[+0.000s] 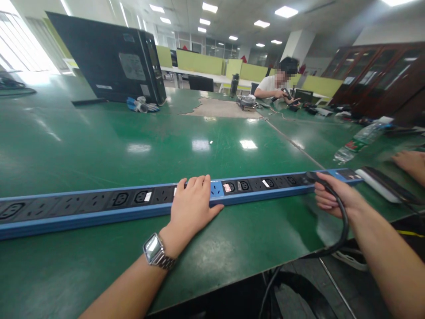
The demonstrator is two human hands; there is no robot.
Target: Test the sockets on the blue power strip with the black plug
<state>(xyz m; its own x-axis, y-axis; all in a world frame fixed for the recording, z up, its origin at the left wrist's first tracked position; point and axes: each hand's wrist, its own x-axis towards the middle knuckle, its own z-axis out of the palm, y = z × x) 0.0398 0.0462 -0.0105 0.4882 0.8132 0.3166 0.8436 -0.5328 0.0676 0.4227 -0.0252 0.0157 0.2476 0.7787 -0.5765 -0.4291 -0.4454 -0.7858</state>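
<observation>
A long blue power strip (99, 204) with several black sockets lies across the green table (206, 146) near its front edge. My left hand (191, 206) rests flat on top of the strip near its middle, fingers together over the sockets; a metal watch is on that wrist. My right hand (332, 196) is closed around a black plug (312, 176) at the strip's right end, and its thick black cable (341, 221) curves down off the table edge.
A black computer case (109, 57) lies at the back left with gloves beside it. A plastic bottle (360, 141) lies at the right. Another person's hand (410, 163) rests at the far right. A seated person works at the far end.
</observation>
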